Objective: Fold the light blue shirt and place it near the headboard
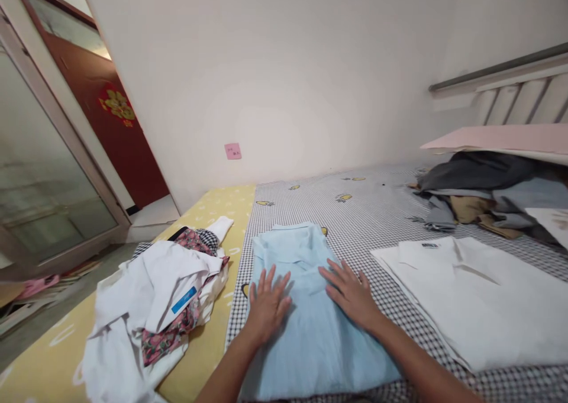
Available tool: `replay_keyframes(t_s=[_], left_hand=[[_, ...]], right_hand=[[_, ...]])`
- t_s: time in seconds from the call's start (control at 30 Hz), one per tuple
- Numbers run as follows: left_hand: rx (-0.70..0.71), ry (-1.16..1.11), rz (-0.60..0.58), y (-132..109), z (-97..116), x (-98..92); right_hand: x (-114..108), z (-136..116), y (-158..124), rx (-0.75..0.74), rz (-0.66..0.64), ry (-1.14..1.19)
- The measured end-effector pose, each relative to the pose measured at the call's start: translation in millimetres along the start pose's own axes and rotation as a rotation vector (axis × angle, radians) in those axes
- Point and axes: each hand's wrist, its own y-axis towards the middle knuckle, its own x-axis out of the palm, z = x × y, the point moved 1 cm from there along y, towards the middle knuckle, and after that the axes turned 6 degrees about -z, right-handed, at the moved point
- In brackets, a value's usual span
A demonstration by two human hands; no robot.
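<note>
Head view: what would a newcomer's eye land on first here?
Both hands, left hand and right hand, lie flat on a folded light blue shirt at the centre of the checked bedsheet. A white shirt lies spread to the right, and a rumpled clothes pile sits left.

Both my hands, left hand [266,305] and right hand [350,293], lie flat on the folded shirt [306,332]. Crumpled pile [155,302] left of it, flat shirt [479,296] right, heap [483,196] behind that.
</note>
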Motion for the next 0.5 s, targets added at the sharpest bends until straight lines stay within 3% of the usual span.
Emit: replay_keyframes(t_s=[0.13, 0.3, 0.5], left_hand=[[0.073, 0.102, -0.208, -2.1, -9.5, 15.6], [0.123, 0.101, -0.16, -5.7, -17.5, 22.7], [0.091, 0.006, -0.142, -15.9, -0.6, 16.3]], right_hand=[[19.3, 1.7, -5.1, -0.018, -0.12, -0.145], [29.4, 11.3, -6.5, -0.03, -0.09, -0.207], [44.5, 40.9, -11.9, -0.128, -0.004, -0.178]])
